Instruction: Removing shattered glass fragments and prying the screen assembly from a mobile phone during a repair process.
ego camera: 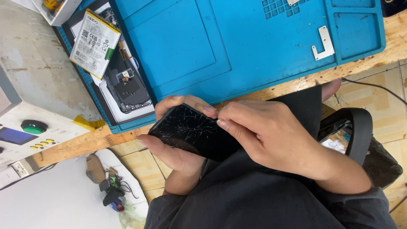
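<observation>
Between both hands (pixel 220 135), cracked black phone (pixel 190 129), below blue mat (pixel 220 46).

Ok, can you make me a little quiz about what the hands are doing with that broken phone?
1. True or false: the glass of the cracked phone is smooth and whole.
2. Which hand cups the phone from below: A) left hand B) right hand?
3. Fill in: the opened phone with the white battery lies at the edge of the ____ mat.

Key: 1 false, it is full of cracks. 2 A, while the right hand's fingertips press at its top edge. 3 blue.
</observation>
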